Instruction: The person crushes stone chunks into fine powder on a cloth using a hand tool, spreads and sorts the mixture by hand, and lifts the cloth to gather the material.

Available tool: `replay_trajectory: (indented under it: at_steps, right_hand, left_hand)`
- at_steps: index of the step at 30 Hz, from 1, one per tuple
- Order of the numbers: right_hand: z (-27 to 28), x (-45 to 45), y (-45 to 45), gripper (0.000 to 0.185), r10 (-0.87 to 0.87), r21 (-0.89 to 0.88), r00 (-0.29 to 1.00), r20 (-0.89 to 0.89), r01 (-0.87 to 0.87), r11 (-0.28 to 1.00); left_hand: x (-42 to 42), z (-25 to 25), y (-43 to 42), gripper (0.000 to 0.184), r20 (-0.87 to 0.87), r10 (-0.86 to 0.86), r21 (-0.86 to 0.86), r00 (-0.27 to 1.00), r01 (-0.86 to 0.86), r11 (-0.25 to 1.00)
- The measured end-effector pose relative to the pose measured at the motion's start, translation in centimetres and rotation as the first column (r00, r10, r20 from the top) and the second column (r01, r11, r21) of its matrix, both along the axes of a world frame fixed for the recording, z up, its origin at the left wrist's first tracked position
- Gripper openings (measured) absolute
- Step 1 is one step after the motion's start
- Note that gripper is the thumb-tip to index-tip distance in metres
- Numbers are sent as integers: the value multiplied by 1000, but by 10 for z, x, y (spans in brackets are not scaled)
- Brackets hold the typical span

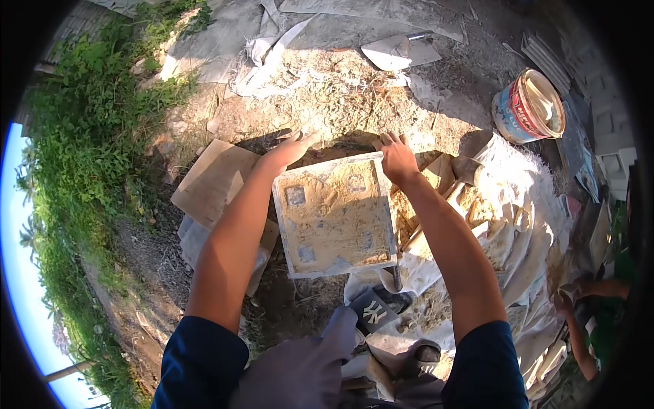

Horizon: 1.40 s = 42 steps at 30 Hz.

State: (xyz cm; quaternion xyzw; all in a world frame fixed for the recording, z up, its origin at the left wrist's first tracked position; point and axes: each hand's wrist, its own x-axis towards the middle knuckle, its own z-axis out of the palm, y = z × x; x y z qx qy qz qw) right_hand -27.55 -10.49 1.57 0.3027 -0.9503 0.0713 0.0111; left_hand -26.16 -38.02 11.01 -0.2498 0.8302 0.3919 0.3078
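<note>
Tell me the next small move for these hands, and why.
Likely, the right hand should smooth the yellowish sand: it lies patchy and uneven over the square slab, and that hand is at its far right corner.

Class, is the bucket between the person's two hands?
No, the bucket stands to the right of the right hand.

Head view. At centre, square pale-edged panel [334, 221], spread with yellowish sandy material, with four greyish squares near its corners. At far left corner, left hand [293, 150] with fingers outstretched, contact unclear. At far right corner, right hand [397, 158]. Left of panel, brown board [214, 180]. To right, crumpled white sheeting [518, 170]; beyond, labelled bucket [526, 108]. Nearer, dark item [373, 311] with white NY logo. At right edge, co-worker's forearm [579, 343].
</note>
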Motion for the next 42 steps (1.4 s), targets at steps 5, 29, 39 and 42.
replay_trajectory:
  at_steps: [5, 29, 39, 42]
  right_hand:
    - [55, -20, 15, 37, 57, 86, 984, 167, -72, 994]
    - [134, 458, 365, 24, -742, -215, 576, 342, 817, 535]
    - [42, 512, 355, 30, -676, -298, 524, 518, 851, 432]
    - [24, 504, 361, 34, -655, -83, 358, 665, 908, 411]
  left_hand:
    - [-23, -68, -29, 99, -122, 52, 27, 991, -50, 998]
    - [173, 12, 305, 34, -796, -604, -363, 27, 778, 513]
    - [233, -7, 306, 38, -661, -750, -362, -5, 878, 313]
    - [236, -11, 308, 40, -658, -752, -377, -26, 877, 299]
